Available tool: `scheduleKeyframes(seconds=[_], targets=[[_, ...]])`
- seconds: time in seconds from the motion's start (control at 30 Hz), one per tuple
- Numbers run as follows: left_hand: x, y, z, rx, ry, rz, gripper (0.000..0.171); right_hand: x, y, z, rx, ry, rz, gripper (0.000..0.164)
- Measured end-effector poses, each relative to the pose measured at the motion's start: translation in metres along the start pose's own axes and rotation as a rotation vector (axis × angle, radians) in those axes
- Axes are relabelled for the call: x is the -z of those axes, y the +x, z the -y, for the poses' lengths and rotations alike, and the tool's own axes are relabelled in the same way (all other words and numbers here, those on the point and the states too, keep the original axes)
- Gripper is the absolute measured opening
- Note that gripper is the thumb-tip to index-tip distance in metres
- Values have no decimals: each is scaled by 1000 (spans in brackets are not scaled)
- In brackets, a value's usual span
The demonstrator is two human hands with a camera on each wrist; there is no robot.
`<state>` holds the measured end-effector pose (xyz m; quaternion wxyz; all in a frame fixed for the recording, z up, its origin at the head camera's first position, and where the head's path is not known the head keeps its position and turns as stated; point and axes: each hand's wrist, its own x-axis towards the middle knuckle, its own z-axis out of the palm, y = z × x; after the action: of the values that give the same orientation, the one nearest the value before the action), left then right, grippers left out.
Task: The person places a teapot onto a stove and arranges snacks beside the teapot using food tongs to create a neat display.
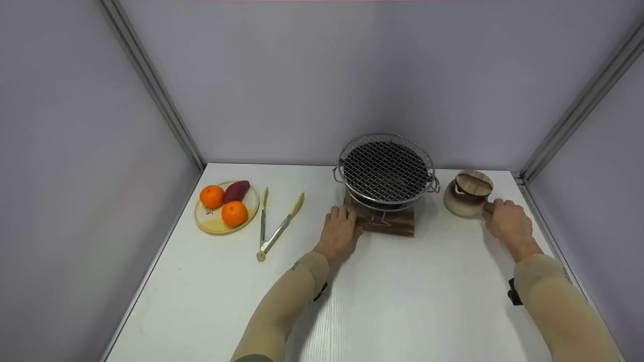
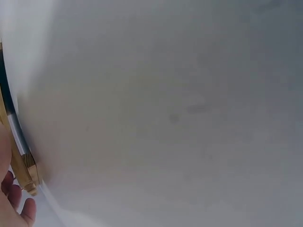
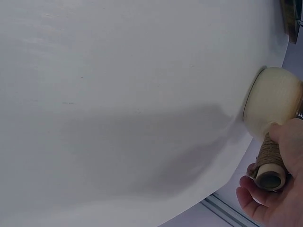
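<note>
Pot (image 1: 462,205) stands right of the grill (image 1: 386,171), its rope-wrapped handle (image 3: 270,153) gripped by the right hand (image 1: 509,221), presumably for control; the left hand (image 1: 339,232) touches the wooden base (image 1: 395,226), perhaps steadying it; whether it grips, I cannot tell.

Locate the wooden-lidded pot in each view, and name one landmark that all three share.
Head: the pot stands at the right, its handle in the right hand.
Left wrist: not in it.
Right wrist: at the right edge, partly cut off, rope-wrapped handle pointing down.
Shared landmark: the white tabletop.
</note>
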<state>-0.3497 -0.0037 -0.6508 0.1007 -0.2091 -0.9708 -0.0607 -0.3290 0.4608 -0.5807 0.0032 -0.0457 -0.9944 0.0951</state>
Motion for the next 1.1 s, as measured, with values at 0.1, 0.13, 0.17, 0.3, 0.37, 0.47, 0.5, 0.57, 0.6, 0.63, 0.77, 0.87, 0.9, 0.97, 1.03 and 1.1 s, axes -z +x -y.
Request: scheduleKeyframes(seconds=[0.1,0.13,0.17,0.3,0.37,0.47,0.5,0.57,0.6,0.63,0.77,0.87,0.9,0.97,1.03,1.1], targets=[[-1,0,-2,-6,5,-2,49,-1,1,1,0,7,-4,53],[-1,0,-2,-10,9,-2,47,-2,1,1,0,9,-7,53],[-2,0,-3,-13,8,-2,45,-3,2,1,1,12,-12,52],[-2,0,-4,-15,-7,4,40,-4,1,4,4,28,-33,51],[-2,1,-5,-9,-9,19,40,-5,1,4,6,37,-48,49],[-1,3,-5,-3,-7,30,40,-7,0,4,18,45,-76,46],[-1,3,-6,-2,-8,34,39,-8,0,4,23,45,-85,46],[-1,4,-6,-1,-8,38,37,-9,1,3,35,40,-102,44],[-1,4,-6,-1,-7,39,36,-10,1,3,40,36,-109,44],[-1,4,-6,1,-6,44,35,-10,2,2,45,32,-112,44],[-1,4,-8,8,3,43,34,-11,2,2,57,12,-117,43],[-1,5,-8,4,39,35,35,-13,2,1,73,-8,-140,42],[-1,5,-9,3,49,32,35,-14,3,1,78,-12,-152,42],[-2,5,-9,1,64,24,34,-17,3,1,86,-19,-182,42],[-2,5,-9,1,80,26,35,-19,3,1,87,-14,-199,43],[-2,6,-9,5,86,31,36,-20,3,2,85,-6,-206,43]])
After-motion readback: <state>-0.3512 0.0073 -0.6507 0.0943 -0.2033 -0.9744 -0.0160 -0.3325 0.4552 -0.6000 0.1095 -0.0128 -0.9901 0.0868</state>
